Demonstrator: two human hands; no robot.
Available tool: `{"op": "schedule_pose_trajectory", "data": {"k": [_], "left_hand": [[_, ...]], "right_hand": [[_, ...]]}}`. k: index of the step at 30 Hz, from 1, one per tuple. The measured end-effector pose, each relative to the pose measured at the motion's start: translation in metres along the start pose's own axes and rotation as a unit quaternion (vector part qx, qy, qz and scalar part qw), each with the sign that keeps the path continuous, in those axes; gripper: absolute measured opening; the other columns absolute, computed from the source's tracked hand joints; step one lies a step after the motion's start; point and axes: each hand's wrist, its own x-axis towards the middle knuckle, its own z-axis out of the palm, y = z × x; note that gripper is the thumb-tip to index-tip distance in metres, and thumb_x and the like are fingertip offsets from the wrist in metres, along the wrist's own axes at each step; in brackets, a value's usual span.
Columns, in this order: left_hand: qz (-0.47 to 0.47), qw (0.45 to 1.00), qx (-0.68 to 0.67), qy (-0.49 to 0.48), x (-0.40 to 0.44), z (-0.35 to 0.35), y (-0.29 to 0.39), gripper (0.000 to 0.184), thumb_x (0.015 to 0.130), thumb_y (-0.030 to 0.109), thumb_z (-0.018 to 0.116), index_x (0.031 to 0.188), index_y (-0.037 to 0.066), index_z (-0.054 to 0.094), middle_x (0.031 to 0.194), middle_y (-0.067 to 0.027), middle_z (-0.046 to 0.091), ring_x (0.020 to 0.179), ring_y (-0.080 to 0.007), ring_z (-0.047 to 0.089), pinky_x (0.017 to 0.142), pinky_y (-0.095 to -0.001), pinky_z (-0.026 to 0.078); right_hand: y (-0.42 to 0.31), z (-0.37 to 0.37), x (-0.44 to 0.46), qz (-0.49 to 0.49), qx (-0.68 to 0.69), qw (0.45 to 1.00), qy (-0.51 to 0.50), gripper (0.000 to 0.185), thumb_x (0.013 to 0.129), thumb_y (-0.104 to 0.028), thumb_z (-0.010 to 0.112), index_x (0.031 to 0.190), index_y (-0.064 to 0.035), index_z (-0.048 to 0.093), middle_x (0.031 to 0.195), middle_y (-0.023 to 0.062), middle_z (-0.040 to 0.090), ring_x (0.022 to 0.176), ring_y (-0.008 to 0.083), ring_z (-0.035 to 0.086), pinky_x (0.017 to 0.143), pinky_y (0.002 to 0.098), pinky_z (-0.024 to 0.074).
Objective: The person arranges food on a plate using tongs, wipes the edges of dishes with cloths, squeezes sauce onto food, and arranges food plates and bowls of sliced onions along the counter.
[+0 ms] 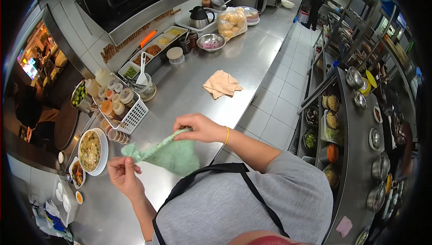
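Note:
A green cloth [173,157] is stretched between my two hands above the steel counter, its lower part hanging near my apron. My left hand [126,175] pinches its left end, close to the bowl of food. The fingers of my right hand [195,128] are closed on its upper right edge; a yellow band circles that wrist. Farther up the counter [180,80] lies a folded peach cloth [222,84], touched by neither hand. Left of my hands stands a white basket [135,116] of sauce bottles.
A white bowl of food [90,151] sits at the left. Beyond are a metal bowl [211,42], bagged buns [231,23], a kettle [200,17] and topping trays [153,50]. Shelving [335,155] lines the right side. A person [319,2] stands at the far end.

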Motion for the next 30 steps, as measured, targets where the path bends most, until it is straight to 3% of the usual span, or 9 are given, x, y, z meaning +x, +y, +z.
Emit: {"op": "schedule_pose_trajectory", "data": {"k": [4,8,10,14,18,21,23,26,30], "left_hand": [[0.011,0.997,0.062,-0.036,0.010,-0.013,0.002,0.009,0.084,0.008,0.059,0.085,0.004,0.050,0.069,0.0019,0.043,0.051,-0.0020,0.035,0.043,-0.0163,0.030],[-0.123,0.961,0.157,-0.193,0.011,-0.022,-0.009,0.011,0.083,0.005,0.056,0.092,-0.001,0.058,0.070,0.0029,0.043,0.054,-0.0047,0.036,0.048,-0.0184,0.028],[-0.132,0.922,0.181,-0.315,0.005,-0.017,-0.010,0.006,0.082,0.006,0.057,0.084,0.001,0.059,0.069,0.0016,0.042,0.056,-0.0070,0.036,0.051,-0.0212,0.030],[-0.077,0.912,0.103,-0.389,0.003,-0.021,-0.009,0.017,0.079,0.015,0.063,0.074,0.002,0.054,0.073,0.0000,0.044,0.066,-0.0104,0.041,0.058,-0.0246,0.033],[0.004,0.948,0.068,-0.311,0.010,-0.008,0.001,0.028,0.075,0.018,0.067,0.064,0.005,0.044,0.087,-0.0042,0.053,0.077,-0.0142,0.047,0.065,-0.0227,0.038],[-0.130,0.957,0.006,-0.257,0.023,-0.027,-0.039,0.025,0.072,0.011,0.067,0.069,0.008,0.042,0.095,-0.0042,0.052,0.085,-0.0117,0.046,0.066,-0.0246,0.040],[-0.146,0.961,0.106,-0.210,0.040,-0.027,-0.069,0.026,0.071,0.008,0.068,0.083,0.008,0.044,0.090,-0.0007,0.047,0.087,-0.0098,0.046,0.074,-0.0232,0.038],[-0.212,0.960,0.056,-0.174,0.057,-0.025,-0.099,0.037,0.071,0.011,0.070,0.102,0.005,0.050,0.099,-0.0023,0.051,0.093,-0.0119,0.047,0.080,-0.0246,0.039],[-0.198,0.948,0.160,-0.191,0.052,-0.044,-0.145,0.031,0.071,0.014,0.071,0.096,0.004,0.056,0.102,-0.0033,0.053,0.091,-0.0122,0.048,0.079,-0.0252,0.040]], "right_hand": [[-0.009,-0.015,0.009,-0.010,0.060,0.998,0.028,0.023,0.077,-0.021,0.067,0.082,-0.0028,0.054,0.075,0.0030,0.055,0.072,0.0129,0.050,0.067,0.0255,0.0408],[-0.017,-0.022,0.018,-0.027,0.028,0.999,0.007,0.023,0.076,-0.021,0.067,0.080,-0.0029,0.054,0.076,0.0024,0.054,0.072,0.0121,0.049,0.068,0.0251,0.0410],[-0.026,-0.024,0.022,-0.032,0.050,0.998,-0.004,0.022,0.076,-0.020,0.067,0.079,-0.0028,0.053,0.076,0.0023,0.054,0.072,0.0119,0.049,0.068,0.0249,0.0411],[-0.050,-0.029,0.022,-0.048,0.067,0.996,-0.023,0.019,0.075,-0.016,0.067,0.079,-0.0022,0.054,0.076,0.0024,0.055,0.072,0.0109,0.049,0.068,0.0244,0.0413],[-0.050,-0.032,0.032,-0.041,0.050,0.998,-0.019,0.019,0.076,-0.015,0.067,0.081,-0.0018,0.055,0.077,0.0018,0.055,0.074,0.0088,0.049,0.069,0.0238,0.0415],[-0.002,-0.026,0.055,-0.032,0.081,0.996,0.026,0.021,0.075,-0.017,0.069,0.083,-0.0026,0.056,0.077,-0.0009,0.054,0.076,0.0076,0.049,0.070,0.0242,0.0422],[0.035,-0.029,0.070,0.012,0.022,0.999,0.044,0.017,0.077,-0.014,0.067,0.083,-0.0039,0.056,0.080,-0.0020,0.054,0.079,0.0061,0.050,0.073,0.0216,0.0409],[0.088,-0.036,0.080,0.082,-0.074,0.993,0.051,0.019,0.076,-0.019,0.067,0.082,-0.0043,0.056,0.079,0.0006,0.055,0.076,0.0096,0.051,0.071,0.0237,0.0418],[0.126,-0.041,0.068,0.094,-0.197,0.975,0.050,0.022,0.075,-0.022,0.067,0.081,-0.0036,0.057,0.077,0.0033,0.058,0.073,0.0143,0.053,0.069,0.0260,0.0429]]}}
